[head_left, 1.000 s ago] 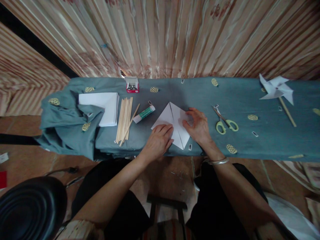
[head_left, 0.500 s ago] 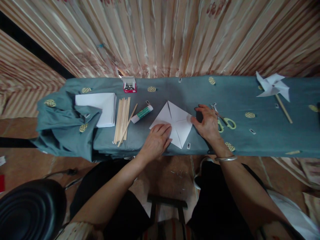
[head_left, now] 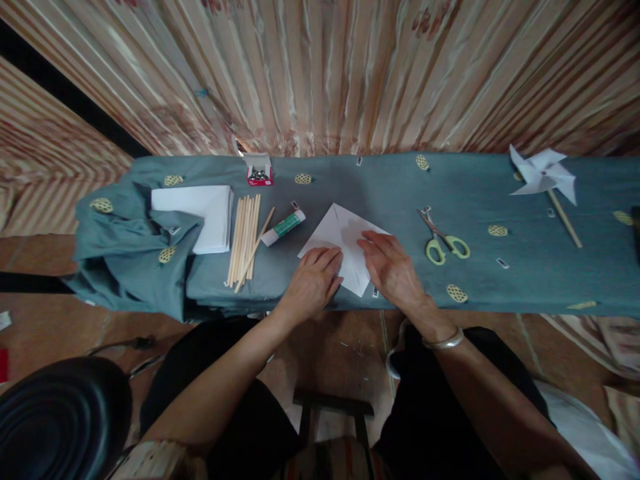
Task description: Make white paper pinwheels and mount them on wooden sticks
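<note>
Along the table's far side hangs the pleated curtain (head_left: 320,73), and before me stretches the cloth-covered table (head_left: 470,200). Mid-table, here's the folded white paper (head_left: 337,230): my left hand (head_left: 313,277) lies flat on its lower left, my right hand (head_left: 393,267) rests fingers outstretched on its right side, neither clenched. Over left, the paper stack (head_left: 217,213); far right, the pinwheel (head_left: 543,177). Wooden sticks (head_left: 245,237) beside the stack, scissors (head_left: 443,241) near my right hand, glue stick (head_left: 283,228) between sticks and paper, red box (head_left: 259,177) behind.
</note>
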Demonstrator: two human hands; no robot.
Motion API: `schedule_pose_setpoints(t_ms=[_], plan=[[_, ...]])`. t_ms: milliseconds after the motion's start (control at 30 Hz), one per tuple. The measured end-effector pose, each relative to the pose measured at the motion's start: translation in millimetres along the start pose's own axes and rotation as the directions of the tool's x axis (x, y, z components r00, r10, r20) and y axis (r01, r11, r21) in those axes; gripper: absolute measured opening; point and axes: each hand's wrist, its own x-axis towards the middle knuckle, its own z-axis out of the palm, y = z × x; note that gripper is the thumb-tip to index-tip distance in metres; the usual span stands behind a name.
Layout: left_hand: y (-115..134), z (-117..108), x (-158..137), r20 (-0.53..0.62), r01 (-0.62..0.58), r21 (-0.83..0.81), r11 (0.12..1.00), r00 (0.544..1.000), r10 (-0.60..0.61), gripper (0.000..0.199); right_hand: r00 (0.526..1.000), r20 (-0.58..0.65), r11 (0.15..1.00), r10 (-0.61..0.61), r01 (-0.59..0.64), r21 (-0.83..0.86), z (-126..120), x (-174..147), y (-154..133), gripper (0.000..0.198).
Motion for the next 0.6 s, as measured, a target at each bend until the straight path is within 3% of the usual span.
schedule_pose_setpoints(t_ms=[100,200,600], plan=[[-0.5,1.5,0.2,0.003,0.0,0.005,1.0,1.0,0.0,0.044,0.99,0.109,0.995,-0.095,0.098,-0.028,9.2,-3.2,-12.8,0.046],[-0.7,1.1,0.5,-0.001,-0.007,0.01,1.0,1.0,0.007,0.045,0.98,0.164,0.99,-0.11,0.124,-0.075,10.5,-2.8,-15.9,0.049],[-16.2,-5.4,-15.4,0.015,0.002,0.079,0.997,1.0,-0.004,0.041,0.981,0.176,0.994,-0.085,0.097,-0.056,12.1,-2.7,-15.1,0.048]])
